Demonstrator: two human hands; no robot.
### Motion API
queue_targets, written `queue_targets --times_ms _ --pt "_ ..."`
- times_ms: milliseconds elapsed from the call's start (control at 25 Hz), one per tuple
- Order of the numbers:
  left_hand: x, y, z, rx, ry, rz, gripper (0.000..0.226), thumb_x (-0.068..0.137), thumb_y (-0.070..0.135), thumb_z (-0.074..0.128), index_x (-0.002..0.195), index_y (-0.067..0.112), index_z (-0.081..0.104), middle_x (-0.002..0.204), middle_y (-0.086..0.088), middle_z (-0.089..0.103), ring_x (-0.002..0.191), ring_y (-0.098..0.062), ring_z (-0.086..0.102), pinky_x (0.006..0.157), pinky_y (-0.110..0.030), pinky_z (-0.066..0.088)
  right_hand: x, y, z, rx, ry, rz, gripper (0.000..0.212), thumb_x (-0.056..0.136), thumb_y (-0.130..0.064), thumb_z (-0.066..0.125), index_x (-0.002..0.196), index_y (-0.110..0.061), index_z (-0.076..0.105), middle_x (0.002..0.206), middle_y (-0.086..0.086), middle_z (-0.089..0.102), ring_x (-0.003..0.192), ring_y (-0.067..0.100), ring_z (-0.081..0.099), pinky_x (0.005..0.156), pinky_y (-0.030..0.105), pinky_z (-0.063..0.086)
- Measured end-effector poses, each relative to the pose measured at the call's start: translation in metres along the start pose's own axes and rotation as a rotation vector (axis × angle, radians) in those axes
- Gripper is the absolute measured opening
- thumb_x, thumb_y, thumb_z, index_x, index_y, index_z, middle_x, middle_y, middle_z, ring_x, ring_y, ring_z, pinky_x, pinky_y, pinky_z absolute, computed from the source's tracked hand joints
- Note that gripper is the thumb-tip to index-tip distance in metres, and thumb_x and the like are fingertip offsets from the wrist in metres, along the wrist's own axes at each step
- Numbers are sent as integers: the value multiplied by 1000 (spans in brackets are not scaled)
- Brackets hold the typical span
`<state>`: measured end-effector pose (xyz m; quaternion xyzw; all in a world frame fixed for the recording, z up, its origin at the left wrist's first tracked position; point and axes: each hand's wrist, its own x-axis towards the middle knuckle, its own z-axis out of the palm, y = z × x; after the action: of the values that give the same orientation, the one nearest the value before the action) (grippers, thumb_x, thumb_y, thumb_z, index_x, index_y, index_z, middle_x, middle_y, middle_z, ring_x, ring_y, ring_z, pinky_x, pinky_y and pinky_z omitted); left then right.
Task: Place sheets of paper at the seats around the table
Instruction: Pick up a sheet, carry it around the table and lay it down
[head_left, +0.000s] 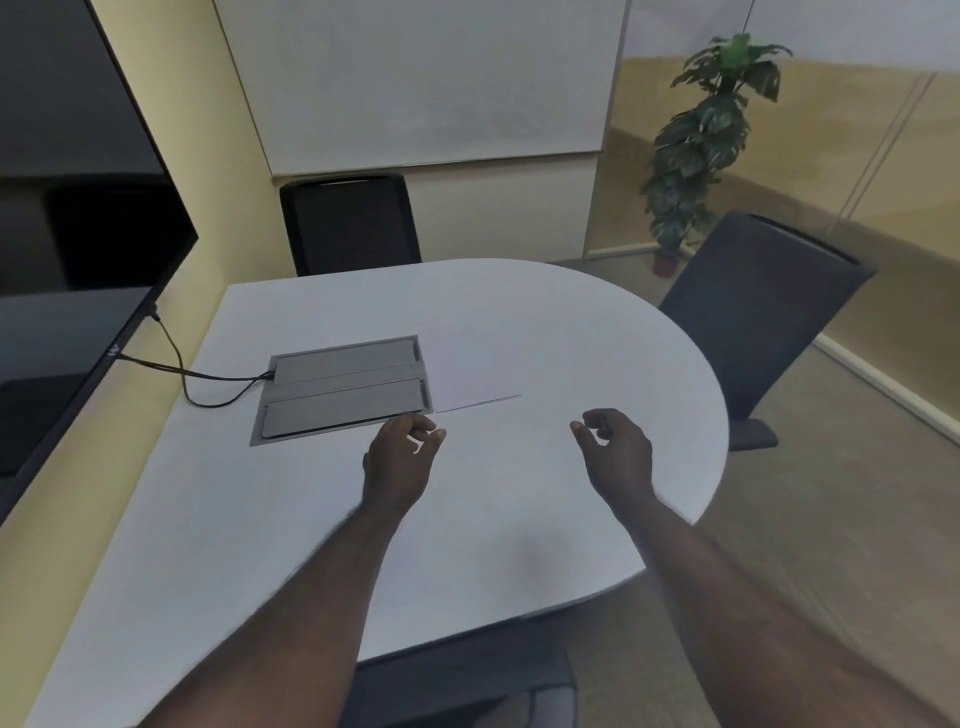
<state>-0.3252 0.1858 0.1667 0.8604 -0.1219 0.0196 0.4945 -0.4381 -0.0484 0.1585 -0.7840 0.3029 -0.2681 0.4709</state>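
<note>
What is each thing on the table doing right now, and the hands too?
Thin white paper stack: flat on the table, untouched.
Grey hinged cable-box lids: both closed.
Black cable: runs from the screen into the box.
Left hand: empty, fingers curled.
Right hand: empty, fingers curled.

Empty hands (400, 457) above white table (545, 322)
</note>
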Motion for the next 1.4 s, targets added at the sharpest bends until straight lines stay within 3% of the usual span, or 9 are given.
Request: queue_targets --times_ms 160,400,720,1080,1400 --pt "-18 38 40 0 30 48 8 84 33 69 82 31 62 85 10 63 81 -14 58 87 -47 50 16 12 -48 14 -16 -34 20 89 -28 66 106 -16 67 106 -8 67 97 12 58 81 24 39" --pt "-40 78 91 201 -48 157 13 86 39 67 94 30 63 97 10 59 99 -15 55 85 -36 39 26 38 -100 2 -28 -45 21 90 -29 66 107 -16 66 107 -7 67 97 11 58 81 25 39" --pt "-32 111 139 124 -91 135 12 86 38 67 93 31 61 97 10 58 90 -13 57 93 -47 46 47 65 -134 8 -20 -9 21 90 -30 65 108 -18 66 111 -6 68 103 13 59 82 25 41" --pt "30 102 163 111 -50 102 11 85 35 69 91 30 62 97 8 59 89 -15 58 91 -48 48 125 67 -101 -55 -108 -47 24 90 -29 65 110 -17 65 114 -6 67 107 15 59 94 35 48" --pt "98 78 159 102 29 37 10 84 30 71 90 27 64 93 8 58 86 -16 58 88 -45 50 201 43 -51 -94 -182 -55 33 89 -34 66 117 -18 62 119 -5 63 98 16 60 97 46 47"
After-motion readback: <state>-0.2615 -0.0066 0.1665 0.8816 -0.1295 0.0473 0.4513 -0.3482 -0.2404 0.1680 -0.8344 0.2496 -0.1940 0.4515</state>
